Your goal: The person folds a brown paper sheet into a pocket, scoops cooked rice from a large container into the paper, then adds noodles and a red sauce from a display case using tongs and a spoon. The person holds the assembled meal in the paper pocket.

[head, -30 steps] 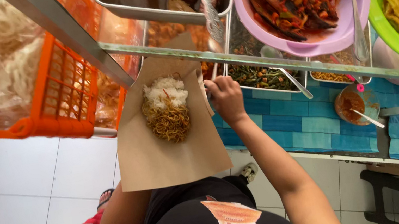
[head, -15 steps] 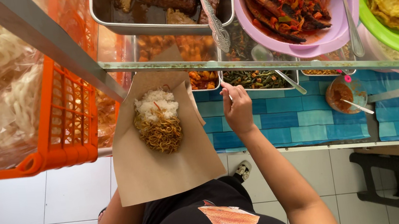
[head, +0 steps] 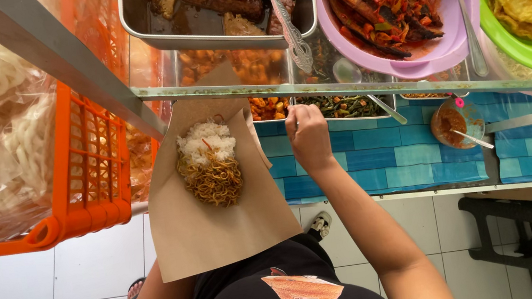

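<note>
The right hand (head: pixel 310 137) is clenched around what looks like a utensil handle, at the tray of green vegetables (head: pixel 344 105) under the glass edge. The left hand is hidden beneath the brown paper sheet (head: pixel 211 228) it carries, so its grip cannot be told. On the paper, just left of the right hand, lie white rice (head: pixel 206 141) and fried noodles (head: pixel 211 177). Further left stands an orange basket (head: pixel 84 177) of crackers
</note>
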Available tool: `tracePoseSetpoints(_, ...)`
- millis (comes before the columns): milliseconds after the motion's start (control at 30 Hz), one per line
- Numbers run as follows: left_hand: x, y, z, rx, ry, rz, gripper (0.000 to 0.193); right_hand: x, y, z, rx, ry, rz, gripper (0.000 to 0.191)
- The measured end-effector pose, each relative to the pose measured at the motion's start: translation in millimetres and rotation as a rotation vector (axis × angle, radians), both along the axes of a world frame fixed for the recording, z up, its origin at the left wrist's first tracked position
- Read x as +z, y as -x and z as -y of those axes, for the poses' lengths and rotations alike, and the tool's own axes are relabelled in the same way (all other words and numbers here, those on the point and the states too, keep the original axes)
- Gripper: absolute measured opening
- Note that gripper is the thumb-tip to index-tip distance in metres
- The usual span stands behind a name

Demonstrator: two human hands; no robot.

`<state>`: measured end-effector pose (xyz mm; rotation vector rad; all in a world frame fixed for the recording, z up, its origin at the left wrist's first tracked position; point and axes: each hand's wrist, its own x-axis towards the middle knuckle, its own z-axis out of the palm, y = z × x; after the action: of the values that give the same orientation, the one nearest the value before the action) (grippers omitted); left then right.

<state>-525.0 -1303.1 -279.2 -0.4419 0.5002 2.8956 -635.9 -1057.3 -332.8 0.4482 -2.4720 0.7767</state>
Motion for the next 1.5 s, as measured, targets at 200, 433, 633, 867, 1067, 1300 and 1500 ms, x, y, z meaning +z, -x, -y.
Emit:
tracePoseSetpoints(200, -4, 1, 3, -0.023, 0.078, -0.029, 0.046, -24, -9, 10, -0.181, 0.46, 0.221, 0.029)
tracePoseSetpoints(433, -1, 0, -3, -0.077, -0.069, -0.005, 0.047, -60, -3, 19, -0.074, 0.788, 0.328, 0.027)
tracePoseSetpoints(633, 0, 5, 0, -0.139, -0.018, 0.034, 0.05, -72, -6, 2, -0.175, 0.971, 0.429, 0.027)
tracePoseSetpoints(867, 3, 0, -5, -0.031, 0.106, -0.041, 0.047, -85, 28, 25, -0.197, 1.121, 0.47, 0.029)
tracePoseSetpoints(1067, 2, -4, -8, -0.003, 0.126, 0.015, 0.045, -89, 31, 7, -0.137, 1.276, 0.533, 0.034)
tracePoseSetpoints(1300, -34, 1, -2, -0.061, 0.001, 0.002, 0.05, -77, 10, -15, -0.165, 1.366, 0.514, 0.035)
tracePoseSetpoints(1500, -54, 3, -3, -0.119, -0.094, -0.021, 0.054, -54, 4, -31, -0.168, 1.314, 0.49, 0.034)
